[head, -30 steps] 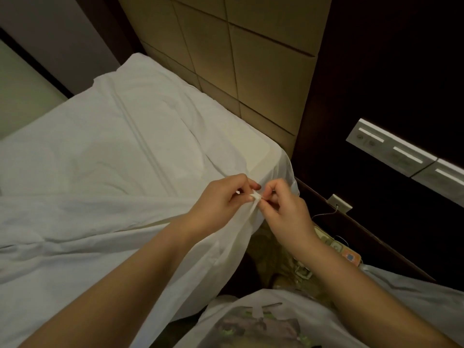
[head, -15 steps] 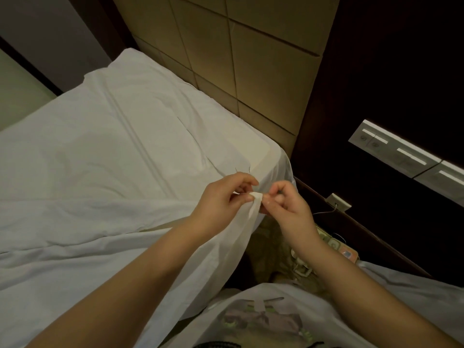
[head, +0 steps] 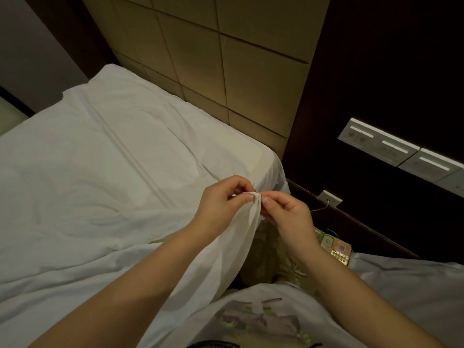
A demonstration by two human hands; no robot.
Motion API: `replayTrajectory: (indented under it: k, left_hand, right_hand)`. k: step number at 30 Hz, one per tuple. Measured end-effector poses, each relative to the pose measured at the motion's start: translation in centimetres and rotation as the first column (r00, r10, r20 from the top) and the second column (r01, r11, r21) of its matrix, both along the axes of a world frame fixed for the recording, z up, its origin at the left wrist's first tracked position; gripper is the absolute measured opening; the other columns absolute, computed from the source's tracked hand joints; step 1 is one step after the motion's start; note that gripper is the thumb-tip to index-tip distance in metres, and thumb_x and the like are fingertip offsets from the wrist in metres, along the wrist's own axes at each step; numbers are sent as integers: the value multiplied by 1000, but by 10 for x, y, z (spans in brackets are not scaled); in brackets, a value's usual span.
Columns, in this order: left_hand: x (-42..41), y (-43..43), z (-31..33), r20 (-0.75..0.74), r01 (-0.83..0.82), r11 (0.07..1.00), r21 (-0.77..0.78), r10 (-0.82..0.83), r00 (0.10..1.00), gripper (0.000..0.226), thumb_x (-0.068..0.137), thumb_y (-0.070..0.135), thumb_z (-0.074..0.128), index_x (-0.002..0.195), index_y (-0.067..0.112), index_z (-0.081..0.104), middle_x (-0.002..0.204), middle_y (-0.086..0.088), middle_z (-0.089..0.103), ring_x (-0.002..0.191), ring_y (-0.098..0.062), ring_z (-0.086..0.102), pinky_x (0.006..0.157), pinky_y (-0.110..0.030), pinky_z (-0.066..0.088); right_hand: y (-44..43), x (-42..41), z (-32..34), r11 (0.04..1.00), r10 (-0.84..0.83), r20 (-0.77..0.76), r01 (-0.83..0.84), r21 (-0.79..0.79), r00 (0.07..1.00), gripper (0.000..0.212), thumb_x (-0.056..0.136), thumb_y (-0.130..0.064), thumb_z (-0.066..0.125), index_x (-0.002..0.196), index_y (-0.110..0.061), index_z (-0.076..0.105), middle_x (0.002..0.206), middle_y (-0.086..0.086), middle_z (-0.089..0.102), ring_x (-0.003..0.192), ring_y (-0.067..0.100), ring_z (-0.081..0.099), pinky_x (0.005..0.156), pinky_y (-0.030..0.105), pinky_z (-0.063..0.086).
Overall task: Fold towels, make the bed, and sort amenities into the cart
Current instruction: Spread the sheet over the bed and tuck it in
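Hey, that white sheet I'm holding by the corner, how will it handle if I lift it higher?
Probably floppy: the white sheet hangs in soft folds below the left hand and right hand pinching its corner. Likely light for its size, since a pinch alone holds it up.

Both my forearms run bare up from the lower edge and converge mid-view, wrists nearly level. My left hand (head: 223, 200) has its fingers curled, thumb pressed toward the forefinger, pinching the sheet corner (head: 254, 202). My right hand (head: 288, 214) meets it just beside, thumb and forefinger tips pinched at that same corner, the other fingers loosely curled beneath.
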State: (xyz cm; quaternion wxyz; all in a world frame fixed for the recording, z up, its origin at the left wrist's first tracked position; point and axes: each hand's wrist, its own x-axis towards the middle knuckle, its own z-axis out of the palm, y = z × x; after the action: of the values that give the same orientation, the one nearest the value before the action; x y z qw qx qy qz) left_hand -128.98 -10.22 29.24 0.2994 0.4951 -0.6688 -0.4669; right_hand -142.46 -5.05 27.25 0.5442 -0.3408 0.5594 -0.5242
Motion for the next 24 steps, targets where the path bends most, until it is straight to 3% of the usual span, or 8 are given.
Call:
replayTrajectory:
  k: [9,13,15,19,24]
  left_hand:
    - [27,7,1,49,85,994,-65,-82,995,27,87,12,64,74,33,53,81,13,55,75,-1,53,68,-10,42]
    - [35,10,2,43,120,992,-43,-118,992,25,87,13,63,75,33,55,85,11,57,82,-10,57,75,-21,46]
    - [38,12,2,53,124,991,-48,-121,991,25,88,13,63,76,33,55,86,11,58,83,-12,57,75,-21,46]
    - [44,19,0,52,100,994,-49,-98,994,26,87,13,64,75,34,55,86,12,57,81,-6,56,74,-17,45]
    - [50,24,3,38,110,991,-76,-107,994,23,87,10,63,80,31,59,86,14,57,81,-1,55,72,-7,41]
  right_hand:
    - [13,26,0,1000,-25,-29,24,-8,999,16,91,-9,58,96,-16,72,88,-4,73,86,10,69,76,20,55]
    - [20,35,-3,995,-55,246,33,93,968,20,93,-10,52,95,-13,71,91,5,74,88,17,69,79,27,57]
    - [23,39,-4,993,-58,307,24,113,950,21,94,-10,50,97,-11,71,93,7,74,87,17,69,79,26,57]
    - [25,46,-4,997,-30,179,17,77,983,18,91,-9,56,99,-12,72,98,8,73,95,22,68,83,30,56]
    - [27,56,-1,996,-80,30,79,35,996,15,90,-12,60,99,-9,71,92,6,72,90,19,68,81,28,57]
